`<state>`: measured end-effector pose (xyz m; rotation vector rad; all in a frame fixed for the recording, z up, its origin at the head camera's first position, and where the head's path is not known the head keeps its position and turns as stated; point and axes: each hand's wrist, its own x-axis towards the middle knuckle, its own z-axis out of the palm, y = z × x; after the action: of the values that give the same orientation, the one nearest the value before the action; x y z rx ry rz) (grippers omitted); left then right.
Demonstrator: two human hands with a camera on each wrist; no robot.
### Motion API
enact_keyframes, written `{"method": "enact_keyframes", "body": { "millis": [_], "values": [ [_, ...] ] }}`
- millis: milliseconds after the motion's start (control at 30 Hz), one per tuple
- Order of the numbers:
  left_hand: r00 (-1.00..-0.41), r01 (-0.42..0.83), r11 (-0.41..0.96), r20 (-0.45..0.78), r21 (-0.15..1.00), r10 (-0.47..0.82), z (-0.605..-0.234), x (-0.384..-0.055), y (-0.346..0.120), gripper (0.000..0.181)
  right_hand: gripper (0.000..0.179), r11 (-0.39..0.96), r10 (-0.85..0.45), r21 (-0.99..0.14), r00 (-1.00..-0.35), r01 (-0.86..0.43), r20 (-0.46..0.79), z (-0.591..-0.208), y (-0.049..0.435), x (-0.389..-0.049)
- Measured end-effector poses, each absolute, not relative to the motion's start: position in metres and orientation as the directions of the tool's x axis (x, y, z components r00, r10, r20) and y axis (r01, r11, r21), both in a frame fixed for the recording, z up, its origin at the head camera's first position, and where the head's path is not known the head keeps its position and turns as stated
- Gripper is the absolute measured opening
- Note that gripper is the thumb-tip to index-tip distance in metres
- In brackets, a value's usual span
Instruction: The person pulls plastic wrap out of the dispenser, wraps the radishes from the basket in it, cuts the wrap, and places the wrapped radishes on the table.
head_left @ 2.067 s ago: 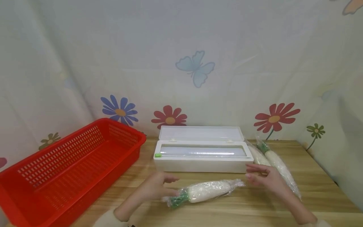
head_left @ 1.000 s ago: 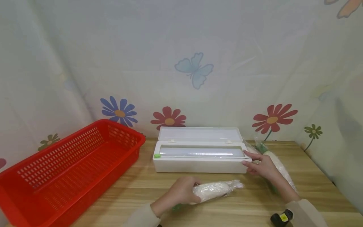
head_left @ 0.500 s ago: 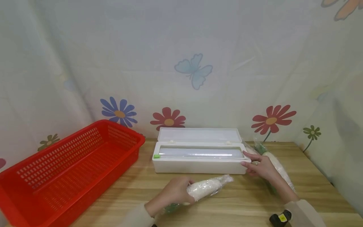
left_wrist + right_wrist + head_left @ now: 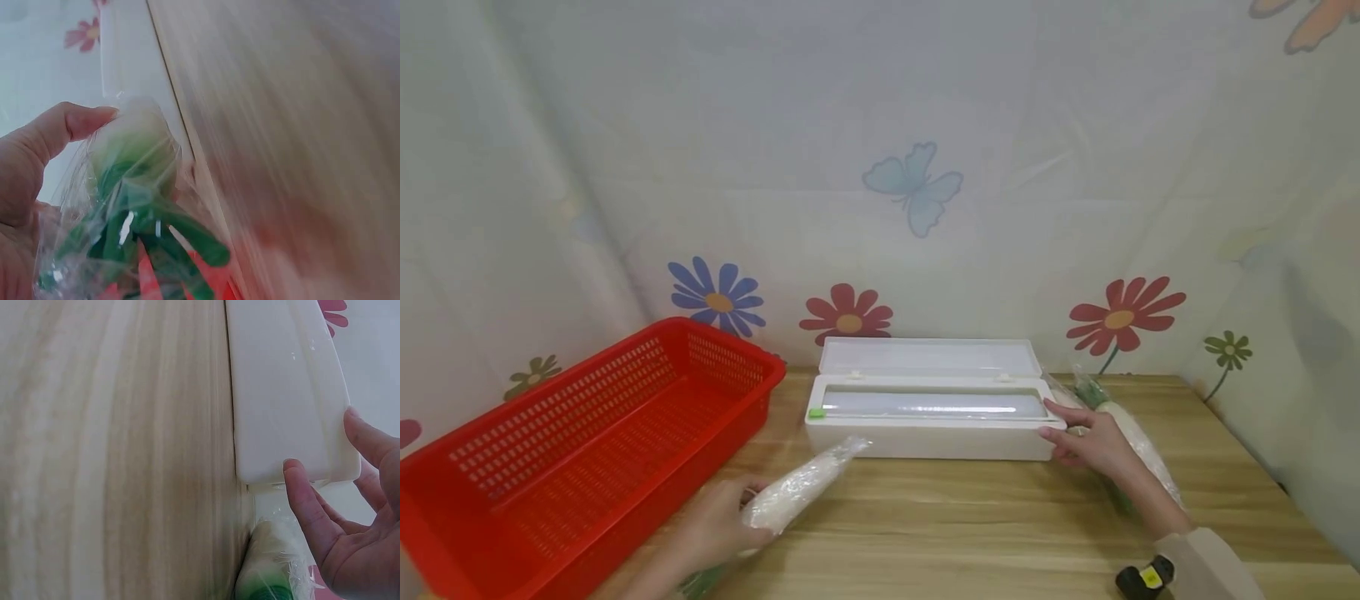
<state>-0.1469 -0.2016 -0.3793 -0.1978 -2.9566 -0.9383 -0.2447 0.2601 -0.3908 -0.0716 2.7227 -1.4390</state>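
Observation:
My left hand (image 4: 718, 521) grips a white radish (image 4: 795, 496) in clear plastic wrap, tilted with its thin end toward the box. In the left wrist view the thumb lies near the radish's shoulder, and the green leaf stubs (image 4: 150, 215) show through the film. My right hand (image 4: 1097, 446) holds the right end of a white cling film dispenser (image 4: 925, 440), thumb and fingers spanning its corner. Its lid (image 4: 925, 358) stands raised, and the film roll (image 4: 932, 404) shows inside. A green slider (image 4: 817, 413) sits at the left of its front edge.
A long red plastic basket (image 4: 700, 462) with slotted walls stands at the left. Two more wrapped radishes lie right of the dispenser, one radish (image 4: 1138, 433) plainly visible, the other partly behind my right hand. A flowered cloth (image 4: 970, 275) hangs behind the wooden table (image 4: 940, 533).
My left hand reached over the radish, took hold of it and carried it left toward the basket. My right hand moved to the dispenser's right end and has stayed there.

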Motion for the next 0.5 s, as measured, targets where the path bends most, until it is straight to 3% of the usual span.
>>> {"method": "enact_keyframes", "body": {
  "millis": [233, 500],
  "values": [
    [-0.998, 0.036, 0.869, 0.063, 0.493, 0.006, -0.379, -0.137, -0.234, 0.052, 0.07, 0.562, -0.077, -0.827, -0.997, -0.019, -0.029, -0.39, 0.26, -0.243],
    [-1.0, 0.009, 0.877, 0.031, 0.48, -0.006, -0.387, -0.14, -0.249, 0.053, 0.069, 0.555, -0.081, -0.832, -0.996, -0.018, -0.033, -0.391, 0.259, -0.244]
  ]
}}
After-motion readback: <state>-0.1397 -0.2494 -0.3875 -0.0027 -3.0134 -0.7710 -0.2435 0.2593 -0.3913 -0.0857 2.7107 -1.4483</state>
